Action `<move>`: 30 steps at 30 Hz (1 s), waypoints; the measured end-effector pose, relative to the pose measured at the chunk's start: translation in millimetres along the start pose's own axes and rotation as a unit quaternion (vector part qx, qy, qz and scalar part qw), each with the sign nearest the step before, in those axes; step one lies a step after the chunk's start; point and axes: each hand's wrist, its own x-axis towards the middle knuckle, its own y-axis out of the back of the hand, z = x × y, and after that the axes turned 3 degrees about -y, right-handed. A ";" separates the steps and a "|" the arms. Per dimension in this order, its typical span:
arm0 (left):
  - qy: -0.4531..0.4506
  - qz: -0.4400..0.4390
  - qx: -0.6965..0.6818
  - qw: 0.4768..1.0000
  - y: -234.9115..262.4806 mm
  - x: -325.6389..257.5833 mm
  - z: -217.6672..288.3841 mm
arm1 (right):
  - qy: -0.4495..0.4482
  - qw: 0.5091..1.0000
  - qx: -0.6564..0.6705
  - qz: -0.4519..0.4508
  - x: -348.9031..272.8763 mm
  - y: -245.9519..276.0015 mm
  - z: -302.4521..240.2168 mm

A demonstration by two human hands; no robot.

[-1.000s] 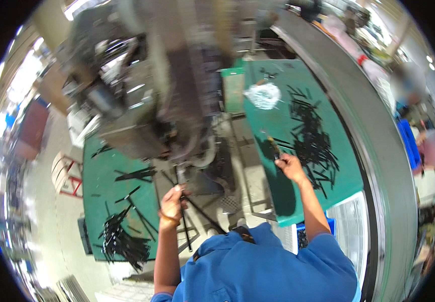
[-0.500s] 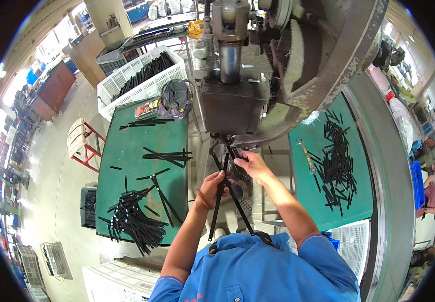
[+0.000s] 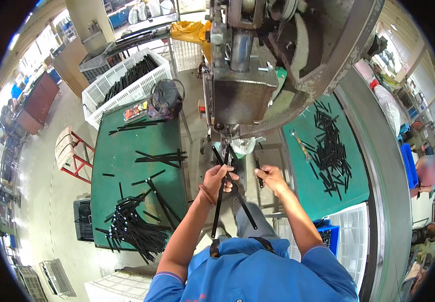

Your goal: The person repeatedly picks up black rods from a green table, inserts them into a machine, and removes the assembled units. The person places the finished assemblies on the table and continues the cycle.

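My left hand is closed around two long black flat bars that cross each other under its fingers. Their lower ends spread apart toward my body, and their upper ends point up at the press. Off to the right, my right hand pinches a short black bar, held apart from the crossed pair. Just beyond both hands stands the head of a heavy metal press, with its tooling above the bars' upper ends. My fingers partly hide where the long bars cross.
A green table on the left carries a heap of long black bars and a dark bag. On the right-hand green table lie a pile of short black bars and a wrench. A white crate stands far left.
My right hand has drawn back from beneath the press to the right, and a short bar now shows in it. My left hand keeps the crossed bars. The whole view has shifted slightly.
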 end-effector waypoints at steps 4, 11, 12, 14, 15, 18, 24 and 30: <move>-0.013 -0.001 -0.014 1.000 -4.3 -1.7 -4.2 | -0.081 0.992 0.100 -0.003 -27.2 6.0 50.3; -0.016 0.007 -0.001 1.000 -9.9 0.4 -2.1 | -0.087 0.985 0.147 -0.019 -38.6 -0.4 61.6; -0.015 0.004 -0.002 1.000 -9.2 1.2 -2.2 | -0.086 0.986 0.143 -0.012 -38.8 0.4 60.2; -0.016 0.013 0.004 1.000 -9.6 1.3 -2.0 | -0.088 0.987 0.134 0.007 -43.8 3.6 57.5; -0.020 0.019 0.008 1.000 -10.6 0.6 -0.6 | -0.098 0.987 0.129 0.010 -49.1 5.2 52.4; -0.037 0.016 0.021 0.999 -13.4 -1.1 2.2 | -0.103 0.982 0.157 0.016 -54.0 8.0 55.4; -0.079 -0.018 -0.013 0.997 -20.7 -19.9 22.1 | 0.005 0.995 0.103 -0.012 -33.8 -1.6 -2.3; -0.120 0.107 -0.051 0.986 28.8 -57.8 4.9 | 0.097 0.990 0.000 -0.101 12.7 -44.1 -71.5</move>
